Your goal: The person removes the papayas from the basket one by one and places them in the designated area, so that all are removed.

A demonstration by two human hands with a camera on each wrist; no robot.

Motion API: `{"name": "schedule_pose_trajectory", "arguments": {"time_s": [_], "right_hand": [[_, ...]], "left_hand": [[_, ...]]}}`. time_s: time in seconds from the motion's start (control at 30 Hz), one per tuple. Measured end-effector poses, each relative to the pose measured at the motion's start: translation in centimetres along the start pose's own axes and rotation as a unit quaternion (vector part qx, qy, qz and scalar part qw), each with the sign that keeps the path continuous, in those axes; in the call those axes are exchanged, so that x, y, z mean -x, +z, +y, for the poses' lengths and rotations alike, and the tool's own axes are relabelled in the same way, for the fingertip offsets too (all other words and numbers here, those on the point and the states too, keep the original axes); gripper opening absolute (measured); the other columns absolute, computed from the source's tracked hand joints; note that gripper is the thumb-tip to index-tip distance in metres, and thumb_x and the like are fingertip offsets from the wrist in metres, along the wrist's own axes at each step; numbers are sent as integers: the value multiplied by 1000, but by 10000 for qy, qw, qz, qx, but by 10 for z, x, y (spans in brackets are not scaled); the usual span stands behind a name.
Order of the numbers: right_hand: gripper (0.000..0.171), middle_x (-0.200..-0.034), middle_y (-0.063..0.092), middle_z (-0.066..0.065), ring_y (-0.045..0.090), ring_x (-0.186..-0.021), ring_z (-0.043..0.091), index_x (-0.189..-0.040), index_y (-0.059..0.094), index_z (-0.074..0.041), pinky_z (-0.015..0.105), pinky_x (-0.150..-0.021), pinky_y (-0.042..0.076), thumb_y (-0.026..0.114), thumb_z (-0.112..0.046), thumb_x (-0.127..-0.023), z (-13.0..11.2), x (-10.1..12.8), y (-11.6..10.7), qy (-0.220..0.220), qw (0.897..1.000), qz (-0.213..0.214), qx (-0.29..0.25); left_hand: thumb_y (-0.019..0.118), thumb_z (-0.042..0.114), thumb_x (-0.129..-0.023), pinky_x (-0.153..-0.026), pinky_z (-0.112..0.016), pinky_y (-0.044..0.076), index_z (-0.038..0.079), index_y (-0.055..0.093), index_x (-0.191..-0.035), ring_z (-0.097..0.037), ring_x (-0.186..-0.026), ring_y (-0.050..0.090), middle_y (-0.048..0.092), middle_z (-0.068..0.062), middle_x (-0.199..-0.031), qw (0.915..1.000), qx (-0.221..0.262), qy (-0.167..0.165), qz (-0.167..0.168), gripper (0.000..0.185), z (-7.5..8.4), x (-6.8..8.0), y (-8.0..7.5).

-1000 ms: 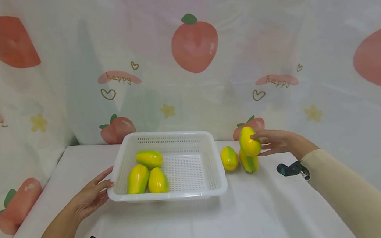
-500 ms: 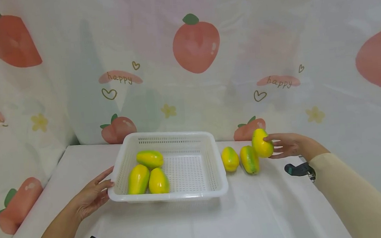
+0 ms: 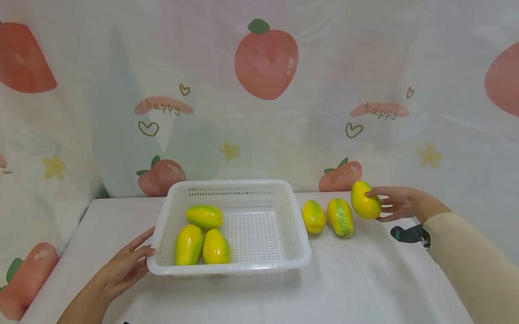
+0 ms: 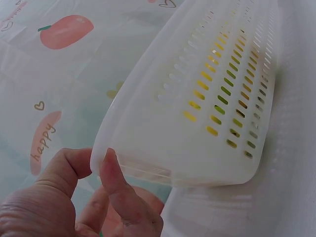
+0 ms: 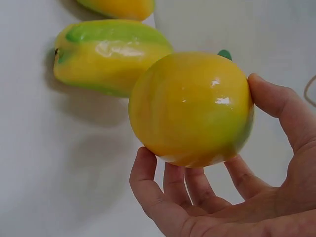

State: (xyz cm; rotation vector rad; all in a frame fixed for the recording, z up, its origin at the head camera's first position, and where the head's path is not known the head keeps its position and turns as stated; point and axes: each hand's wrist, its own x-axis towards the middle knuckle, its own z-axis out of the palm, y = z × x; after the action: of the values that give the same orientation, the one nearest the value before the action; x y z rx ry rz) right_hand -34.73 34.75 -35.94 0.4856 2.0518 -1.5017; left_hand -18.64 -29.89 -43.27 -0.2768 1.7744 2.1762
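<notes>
My right hand (image 3: 398,203) holds a glossy yellow-green papaya (image 3: 365,201) between thumb and fingertips, at the right end of a row. In the right wrist view the held papaya (image 5: 190,108) shows end-on, with its shadow on the cloth. Just left of it lies a second papaya (image 3: 340,217), and a third papaya (image 3: 313,217) lies by the basket's right side. My left hand (image 3: 124,269) pinches the left rim of a white plastic basket (image 3: 230,267); in the left wrist view its fingers (image 4: 121,195) meet the rim's corner. Inside the basket, three papayas (image 3: 203,216) lie grouped at the left.
A white cloth (image 3: 269,307) covers the table under the basket and fruit. Right behind the table's back edge hangs a curtain (image 3: 267,136) printed with peaches and hearts. The basket's slotted wall (image 4: 222,98) rises beside my left fingers.
My right hand has carried its papaya rightward and lower, from over the middle papaya to the right of it. The left hand and basket stay where they were.
</notes>
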Motion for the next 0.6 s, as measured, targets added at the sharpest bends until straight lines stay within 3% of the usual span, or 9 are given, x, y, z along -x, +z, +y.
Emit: {"name": "schedule_pose_trajectory", "arguments": {"time_s": [0.6], "right_hand": [[98,-152,12,30,34,-126,40,-154,3,-2,52,-109,42,72,-30,-89,25,-14,-9,192,9993,173,-259]], "left_hand": [[65,18,-95,-86,-24,56,40,42,-148,-20,-102,65,57,6,-119,10000,64,5,-59,61,0,1,-1]]}}
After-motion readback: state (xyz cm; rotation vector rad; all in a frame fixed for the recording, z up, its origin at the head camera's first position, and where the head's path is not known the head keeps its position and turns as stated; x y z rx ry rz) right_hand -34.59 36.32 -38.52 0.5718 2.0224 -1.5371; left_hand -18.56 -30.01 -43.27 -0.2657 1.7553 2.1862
